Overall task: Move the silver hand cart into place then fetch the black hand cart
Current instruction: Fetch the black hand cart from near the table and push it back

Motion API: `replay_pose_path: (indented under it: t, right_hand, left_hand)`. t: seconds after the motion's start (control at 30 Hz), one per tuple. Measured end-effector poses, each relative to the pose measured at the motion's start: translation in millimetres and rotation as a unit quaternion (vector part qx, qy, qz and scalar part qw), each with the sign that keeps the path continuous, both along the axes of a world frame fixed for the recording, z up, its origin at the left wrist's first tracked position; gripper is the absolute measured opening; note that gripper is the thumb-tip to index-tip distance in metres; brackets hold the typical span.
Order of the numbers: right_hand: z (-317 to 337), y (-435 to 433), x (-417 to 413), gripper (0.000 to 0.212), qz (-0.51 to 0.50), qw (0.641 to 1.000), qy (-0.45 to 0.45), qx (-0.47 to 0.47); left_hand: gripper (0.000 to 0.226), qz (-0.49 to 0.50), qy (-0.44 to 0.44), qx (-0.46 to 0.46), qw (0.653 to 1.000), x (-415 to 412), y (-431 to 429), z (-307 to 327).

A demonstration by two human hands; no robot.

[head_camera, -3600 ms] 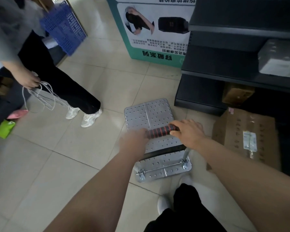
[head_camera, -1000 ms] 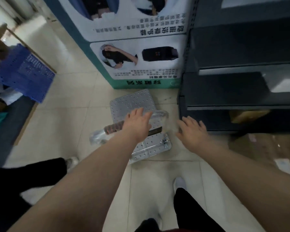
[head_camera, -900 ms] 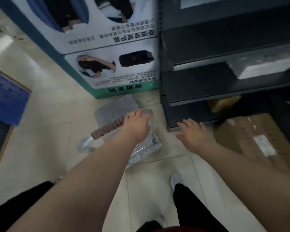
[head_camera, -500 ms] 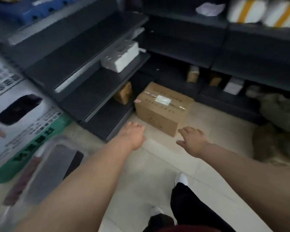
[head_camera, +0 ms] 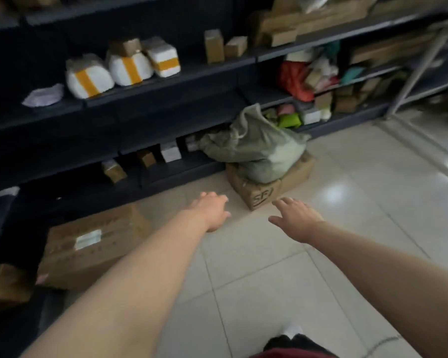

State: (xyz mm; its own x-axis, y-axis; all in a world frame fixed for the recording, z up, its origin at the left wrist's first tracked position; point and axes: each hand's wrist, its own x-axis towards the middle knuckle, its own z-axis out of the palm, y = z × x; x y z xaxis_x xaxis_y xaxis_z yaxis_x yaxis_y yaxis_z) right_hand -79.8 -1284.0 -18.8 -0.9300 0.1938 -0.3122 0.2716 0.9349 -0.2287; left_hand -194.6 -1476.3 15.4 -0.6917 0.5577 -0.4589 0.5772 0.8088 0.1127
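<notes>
Head camera, looking forward and down an aisle of pale floor tiles (head_camera: 347, 228). Dark shelving (head_camera: 153, 104) runs along the left, its shelves stacked with taped parcels.

Neither hand cart shows in this view, silver or black, so where each stands cannot be told from here.

A cardboard box (head_camera: 267, 187) sits on the floor against the foot of the shelving, straight ahead, with a slumped green sack (head_camera: 256, 148) on top. A larger carton (head_camera: 93, 244) lies at the left by the lowest shelf.

The likely mishap is a stumble: both boxes jut into the walking path, and the picture is smeared as if the head were turning.

The left hand (head_camera: 212, 210) is held out, palm down, fingers loosely spread, holding and touching nothing. The right hand (head_camera: 295, 220) is likewise spread and empty.
</notes>
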Motion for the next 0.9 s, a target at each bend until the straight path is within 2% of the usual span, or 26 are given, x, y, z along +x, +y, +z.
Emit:
replay_pose_path:
  t: [0.2, 0.3, 0.53, 0.73, 0.9]
  right_hand:
    - [9, 164, 63, 0.057, -0.141, 0.99, -0.021, -0.006]
    - [13, 221, 94, 0.056, -0.199, 0.98, -0.018, -0.007]
    - [15, 341, 146, 0.055, -0.326, 0.945, -0.01, 0.001]
    - [13, 449, 143, 0.056, -0.405, 0.914, 0.004, 0.012]
    - [14, 530, 129, 0.055, -0.452, 0.892, -0.01, 0.002]
  left_hand:
    - [0.047, -0.147, 0.001, -0.011, 0.989, 25, 191, -1]
    - [0.05, -0.22, 0.005, -0.027, 0.975, 36, 267, 1]
    - [0.053, -0.319, 0.002, -0.028, 0.947, 51, 434, 1]
    - [0.051, -0.406, 0.014, -0.004, 0.914, 49, 579, 5]
    - [0.053, -0.469, 0.018, -0.03, 0.883, 42, 691, 13]
